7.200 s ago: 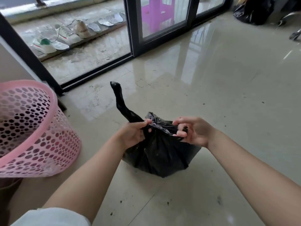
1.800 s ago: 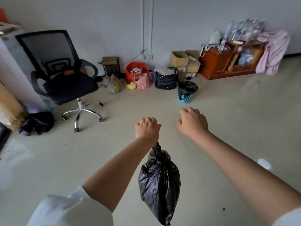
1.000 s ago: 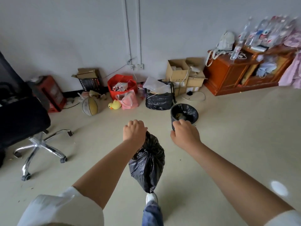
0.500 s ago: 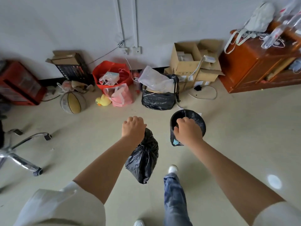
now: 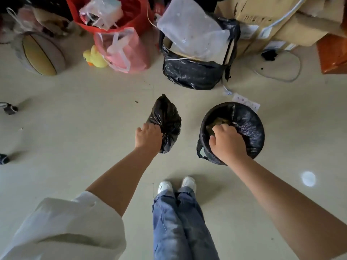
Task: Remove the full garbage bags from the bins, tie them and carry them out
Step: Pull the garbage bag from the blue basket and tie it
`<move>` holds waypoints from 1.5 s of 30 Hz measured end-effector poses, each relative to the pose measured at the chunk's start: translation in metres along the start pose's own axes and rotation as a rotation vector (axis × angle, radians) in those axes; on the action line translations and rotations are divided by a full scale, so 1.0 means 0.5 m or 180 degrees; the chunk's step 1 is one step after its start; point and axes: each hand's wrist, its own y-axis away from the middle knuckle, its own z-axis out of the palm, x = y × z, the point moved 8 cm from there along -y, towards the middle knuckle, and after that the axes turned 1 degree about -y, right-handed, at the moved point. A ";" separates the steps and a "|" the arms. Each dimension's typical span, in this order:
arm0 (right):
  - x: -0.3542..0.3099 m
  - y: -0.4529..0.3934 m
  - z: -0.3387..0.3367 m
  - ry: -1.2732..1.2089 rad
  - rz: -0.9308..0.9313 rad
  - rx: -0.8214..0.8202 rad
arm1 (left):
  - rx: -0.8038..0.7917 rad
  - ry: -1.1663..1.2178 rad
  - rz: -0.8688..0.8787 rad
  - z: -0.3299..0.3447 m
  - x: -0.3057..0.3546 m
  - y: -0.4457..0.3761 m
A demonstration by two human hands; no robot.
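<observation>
My left hand is closed around the knotted neck of a small tied black garbage bag, which hangs just above the floor. To its right stands a small round bin lined with a black garbage bag; brownish waste shows inside. My right hand is over the bin's near rim, fingers curled into the liner's edge. Whether the fingers pinch the plastic is partly hidden by the hand.
Along the wall lie a larger black bag with clear plastic on top, a pink bag, a red bag, a yellow toy duck, a ball and cardboard boxes. My feet stand just behind the bin.
I have walked up to the bin and now look straight down on it. My right hand has dropped onto the liner's rim. The tied bag still hangs from my left hand.
</observation>
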 end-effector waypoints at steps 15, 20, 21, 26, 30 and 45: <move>0.155 -0.058 0.229 -0.0089 0.0343 -0.0642 | -0.0162 0.0213 -0.0044 0.145 0.130 -0.139; 0.243 -0.028 0.215 0.0023 0.0454 -0.0739 | -0.0162 0.0253 0.0447 0.131 0.250 -0.085; 0.258 -0.024 0.221 0.0080 0.0407 -0.0782 | -0.0189 0.0283 0.0501 0.135 0.278 -0.076; 0.325 -0.024 0.275 0.0404 -0.0227 -0.0907 | -0.0248 0.0559 0.0239 0.187 0.398 -0.046; 0.373 -0.022 0.321 0.0531 -0.1035 -0.0487 | -0.0272 0.0851 -0.0131 0.252 0.485 -0.015; 0.485 -0.079 0.521 0.0341 -0.2762 0.0884 | 0.1458 0.0621 0.0336 0.428 0.647 -0.088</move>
